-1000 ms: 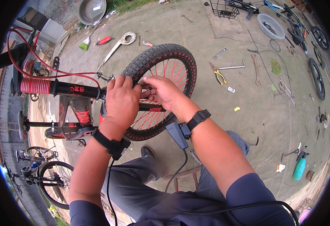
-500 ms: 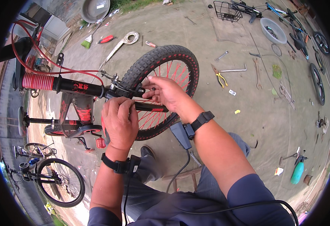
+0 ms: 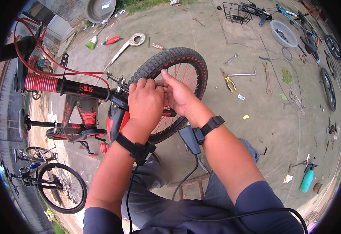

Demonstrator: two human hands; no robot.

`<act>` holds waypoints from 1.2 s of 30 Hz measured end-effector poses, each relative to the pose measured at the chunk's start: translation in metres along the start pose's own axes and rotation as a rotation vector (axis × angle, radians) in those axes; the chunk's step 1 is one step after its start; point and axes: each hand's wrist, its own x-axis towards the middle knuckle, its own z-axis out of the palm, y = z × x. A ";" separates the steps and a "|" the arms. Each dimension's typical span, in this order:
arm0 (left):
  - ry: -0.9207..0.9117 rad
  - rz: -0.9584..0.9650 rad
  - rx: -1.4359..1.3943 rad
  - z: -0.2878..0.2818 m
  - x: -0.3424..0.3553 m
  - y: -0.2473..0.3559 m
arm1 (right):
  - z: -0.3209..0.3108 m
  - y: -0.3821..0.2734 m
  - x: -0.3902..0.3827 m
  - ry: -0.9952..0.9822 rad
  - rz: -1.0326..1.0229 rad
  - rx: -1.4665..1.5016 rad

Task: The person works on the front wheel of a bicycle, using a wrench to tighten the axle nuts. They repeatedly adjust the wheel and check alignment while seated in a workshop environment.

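Observation:
A black bicycle wheel (image 3: 183, 53) with a knobby tyre and red spokes stands in front of me, held in a black fork. My left hand (image 3: 145, 102) is closed at the fork, beside the rim brake (image 3: 118, 81), with its fingers curled over and their tips hidden. Against it lies my right hand (image 3: 180, 95), thumb raised near the rim and the other fingers bent in towards the left. Whatever small part they pinch is covered by the hands. Red cables (image 3: 85, 72) run from the handlebar to the brake. The red-and-black frame (image 3: 118, 119) shows below the left hand.
On the ground to the right lie yellow-handled pliers (image 3: 228, 81), an L-shaped bar (image 3: 242, 74) and wrenches (image 3: 266, 78). A grey tub (image 3: 283, 34) and bicycle parts are farther back. Another bicycle (image 3: 61, 188) is at the left, a green spray bottle (image 3: 307, 180) at the right.
My left hand has moved up and to the right from the fork, meeting my right hand. The right hand has shifted slightly to the right, and its fingers are now partly hidden.

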 end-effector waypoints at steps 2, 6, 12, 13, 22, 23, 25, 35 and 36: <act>-0.038 0.013 0.016 0.002 0.003 -0.001 | 0.001 0.000 0.000 0.017 0.001 0.001; -0.090 0.066 0.025 -0.001 0.004 -0.007 | 0.005 -0.003 -0.006 0.004 -0.004 0.006; -0.115 0.151 -0.046 -0.025 0.005 -0.030 | -0.001 -0.001 -0.003 -0.018 -0.007 -0.002; -0.115 0.146 -0.060 -0.031 0.005 -0.037 | 0.000 -0.001 -0.003 -0.014 0.001 -0.014; -0.118 0.284 -0.080 -0.035 0.001 -0.048 | -0.003 0.004 0.003 0.004 -0.006 -0.064; -0.116 0.281 -0.071 -0.034 0.001 -0.046 | -0.003 0.005 0.004 -0.002 -0.006 -0.064; -0.110 0.285 -0.075 -0.028 0.001 -0.043 | -0.003 0.005 0.003 -0.008 -0.006 -0.057; -0.136 0.337 -0.015 -0.022 0.001 -0.037 | -0.004 0.005 0.002 -0.002 0.008 -0.042; -0.141 0.324 -0.005 -0.022 0.001 -0.036 | -0.003 0.005 0.003 -0.003 0.008 -0.044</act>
